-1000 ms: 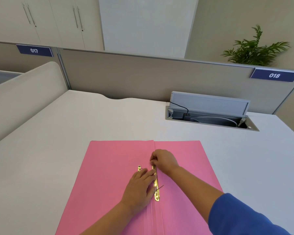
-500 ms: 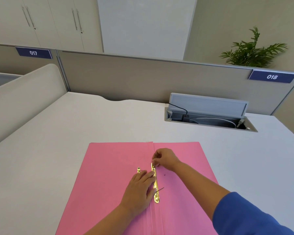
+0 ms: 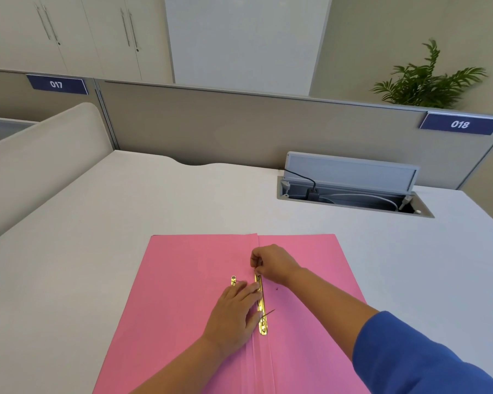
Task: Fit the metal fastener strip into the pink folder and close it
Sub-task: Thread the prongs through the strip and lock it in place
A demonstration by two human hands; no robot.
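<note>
Head view: the gold metal fastener strip (image 3: 260,305) lies along the centre crease of the open pink folder (image 3: 182,294), just below the middle of the frame. The right hand (image 3: 272,264) curls over the strip's far end, its fingertips pinched together there. The left hand (image 3: 234,311) lies flat on the folder's left leaf, fingers extended and close together, tips touching the strip's side. A small gold piece (image 3: 233,280) sits just left of those fingers. The folder rests on a white desk (image 3: 97,237); an open cable tray (image 3: 353,191) sits at upper right.
</note>
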